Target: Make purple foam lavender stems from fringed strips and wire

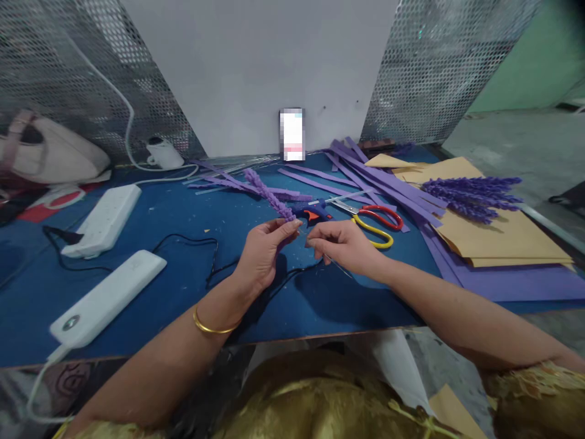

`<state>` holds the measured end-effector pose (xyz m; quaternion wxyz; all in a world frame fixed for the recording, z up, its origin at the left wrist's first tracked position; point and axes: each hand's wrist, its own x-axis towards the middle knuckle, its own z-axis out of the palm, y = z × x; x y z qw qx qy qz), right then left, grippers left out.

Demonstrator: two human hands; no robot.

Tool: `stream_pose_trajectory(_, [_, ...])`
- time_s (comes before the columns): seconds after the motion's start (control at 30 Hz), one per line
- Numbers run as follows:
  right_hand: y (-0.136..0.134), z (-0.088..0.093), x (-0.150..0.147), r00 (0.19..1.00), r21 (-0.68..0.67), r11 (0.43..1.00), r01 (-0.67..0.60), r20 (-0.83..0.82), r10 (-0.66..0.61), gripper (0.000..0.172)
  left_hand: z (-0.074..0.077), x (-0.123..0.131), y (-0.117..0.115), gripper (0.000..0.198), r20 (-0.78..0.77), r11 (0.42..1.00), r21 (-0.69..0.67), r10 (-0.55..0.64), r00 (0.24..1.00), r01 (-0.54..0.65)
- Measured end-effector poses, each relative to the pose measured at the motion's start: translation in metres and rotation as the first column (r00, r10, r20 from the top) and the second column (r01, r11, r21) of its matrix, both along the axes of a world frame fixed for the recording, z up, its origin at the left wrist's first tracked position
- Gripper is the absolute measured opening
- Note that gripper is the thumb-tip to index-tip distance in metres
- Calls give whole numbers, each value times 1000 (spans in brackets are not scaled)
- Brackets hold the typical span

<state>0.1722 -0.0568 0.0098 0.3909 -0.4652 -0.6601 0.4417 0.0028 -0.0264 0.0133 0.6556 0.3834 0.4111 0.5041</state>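
My left hand [262, 253] pinches the lower end of a purple flower spike [269, 196], which points up and to the left. Close by on the right, my right hand [340, 244] is closed in a pinch on a thin stem [340, 268] that runs down to the right below its fingers. The two hands are a small gap apart. Just beyond them lies a blue glue gun with an orange trigger [315, 213], partly hidden behind the spike. Scissors with one red and one yellow handle [372, 228] rest to its right.
Purple strips [379, 177] spread across the back of the blue table [173, 207]. Finished-looking purple spikes [475, 195] lie on tan paper [507, 238] at the right. White power strips [109, 299], black cables and a bag [55, 146] are left. A phone [292, 134] leans upright behind.
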Motion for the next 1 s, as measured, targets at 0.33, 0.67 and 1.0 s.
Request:
stream_pose_trajectory(0.33, [1,0,1,1000,-3,1000,3,-2,-3,16,2,0,1,33,-27,1000,-7,-16,999,16])
stream_pose_trajectory(0.67, [1,3,0,1000,-51,999,-13,-17,12,16,3,-3,3,36,-21,999,-45,-18,1000,17])
stream_pose_trajectory(1.0, [4,10,4,993,-147,987,-57,-110,41,16,4,-1,5,32,19,1000,-29,8,1000,-8])
